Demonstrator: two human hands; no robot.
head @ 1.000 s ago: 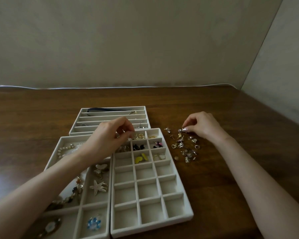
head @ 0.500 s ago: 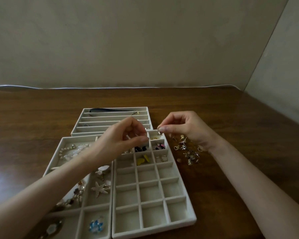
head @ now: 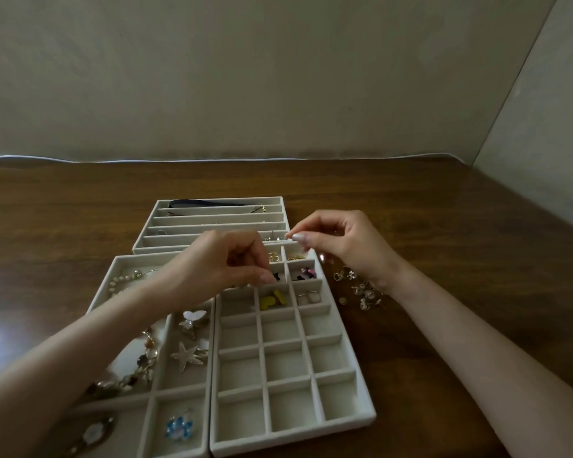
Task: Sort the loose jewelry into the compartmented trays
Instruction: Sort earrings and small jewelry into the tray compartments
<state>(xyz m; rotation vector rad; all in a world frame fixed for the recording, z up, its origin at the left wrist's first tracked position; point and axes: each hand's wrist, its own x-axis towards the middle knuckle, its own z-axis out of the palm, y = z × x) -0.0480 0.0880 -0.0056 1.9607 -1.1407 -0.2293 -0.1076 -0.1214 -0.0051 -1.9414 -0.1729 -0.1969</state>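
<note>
Head: left hand (head: 225, 262) over grid tray (head: 291, 424)

Right hand (head: 344, 246) is pinching a small silver piece (head: 286, 238) at twelve o'clock of the grid tray (head: 295, 436). Left hand (head: 219, 262) is hovering at eleven o'clock, loose jewelry (head: 361, 290) lying at two.

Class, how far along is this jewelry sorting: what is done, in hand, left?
Done: far cells of the grid tray hold pieces, like the yellow pair. In hand: the right hand pinches a small piece above that tray. Left: the loose pile on the table.
</note>
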